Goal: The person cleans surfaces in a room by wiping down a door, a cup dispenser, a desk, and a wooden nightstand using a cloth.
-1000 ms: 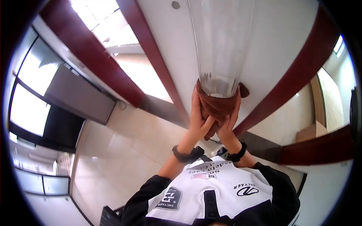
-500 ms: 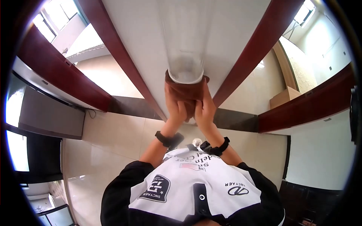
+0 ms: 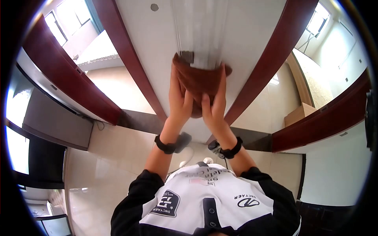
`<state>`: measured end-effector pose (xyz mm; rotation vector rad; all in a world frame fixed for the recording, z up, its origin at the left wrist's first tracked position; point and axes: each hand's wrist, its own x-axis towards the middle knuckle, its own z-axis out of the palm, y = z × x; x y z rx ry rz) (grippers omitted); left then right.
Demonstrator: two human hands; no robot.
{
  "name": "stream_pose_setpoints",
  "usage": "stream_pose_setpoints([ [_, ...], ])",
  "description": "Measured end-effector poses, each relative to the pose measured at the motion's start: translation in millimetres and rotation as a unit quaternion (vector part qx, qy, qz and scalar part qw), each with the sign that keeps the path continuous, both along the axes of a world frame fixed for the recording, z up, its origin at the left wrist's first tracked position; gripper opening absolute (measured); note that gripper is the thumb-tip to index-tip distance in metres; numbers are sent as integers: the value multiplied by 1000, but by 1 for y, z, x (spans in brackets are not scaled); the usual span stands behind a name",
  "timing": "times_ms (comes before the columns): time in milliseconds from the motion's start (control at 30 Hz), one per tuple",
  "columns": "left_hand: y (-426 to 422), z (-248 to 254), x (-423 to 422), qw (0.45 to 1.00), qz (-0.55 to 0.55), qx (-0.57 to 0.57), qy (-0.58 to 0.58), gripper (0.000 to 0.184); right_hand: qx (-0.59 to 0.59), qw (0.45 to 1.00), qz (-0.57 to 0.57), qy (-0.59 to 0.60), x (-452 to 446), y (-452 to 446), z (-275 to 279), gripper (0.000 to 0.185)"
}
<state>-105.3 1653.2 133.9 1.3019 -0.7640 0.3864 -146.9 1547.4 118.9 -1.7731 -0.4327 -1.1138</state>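
Note:
A tall, clear cylinder [image 3: 202,33], which looks like a glass vase or tube, stretches away from me. A brown cloth [image 3: 199,80] is wrapped about its near end and hides that end. My left hand [image 3: 179,100] grips the cloth from the left, thumb bent in and fingers along the cylinder's side. From the right, my right hand [image 3: 215,102] presses the cloth in the same way. Some fingertips are hidden behind the cloth.
Ahead is a white wall [image 3: 149,43] with a red-brown door frame [image 3: 132,59] on the left and another door frame [image 3: 260,59] on the right. Both doorways lead to rooms with beds. Dark threshold strips [image 3: 143,122] cross the tiled floor [image 3: 122,141].
Both hands have moved forward, away from my body, with the cloth and cylinder. The cloth now spreads wider over the near end, and the view has shifted slightly.

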Motion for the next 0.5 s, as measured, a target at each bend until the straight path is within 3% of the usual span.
stream_pose_setpoints([
  [300, -3, -77, -1, 995, 93, -10, -34, 54, -9, 1000, -27, 7, -7, -3, -54, 59],
  [400, -6, -65, -5, 991, 122, -42, -27, 53, 51, 998, -1, 37, -11, -7, -49, 57],
  [500, 5, -20, -5, 993, 110, -37, 7, 54, 93, 995, 36, 5, -8, -4, -9, 61],
])
